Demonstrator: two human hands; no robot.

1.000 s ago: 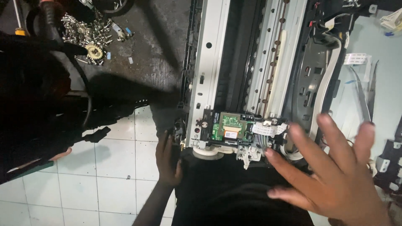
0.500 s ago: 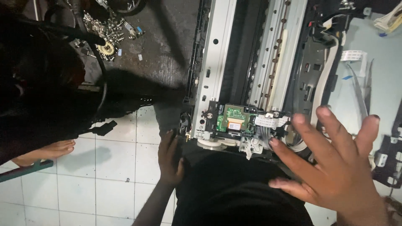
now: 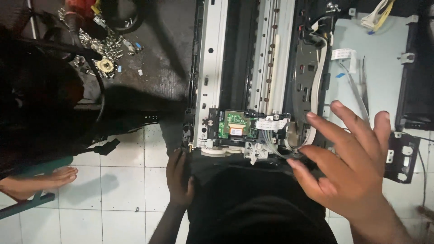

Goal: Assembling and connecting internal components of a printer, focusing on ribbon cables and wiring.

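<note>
Teardown step: left hand [image 3: 180, 180] flat against printer chassis [image 3: 212, 68], gripping nothing. Right hand [image 3: 357, 162] spread open, empty, over ribbon cables [image 3: 316, 90]. Next likely needs a fine grip near the carriage board [image 3: 236, 124].

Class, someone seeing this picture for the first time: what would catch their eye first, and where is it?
The spread right hand fills the lower right, fingers open above the dismantled printer frame. At centre sits a small green circuit board on the carriage. The left hand rests at the black casing's edge, and a heap of screws and gears lies top left.
</note>
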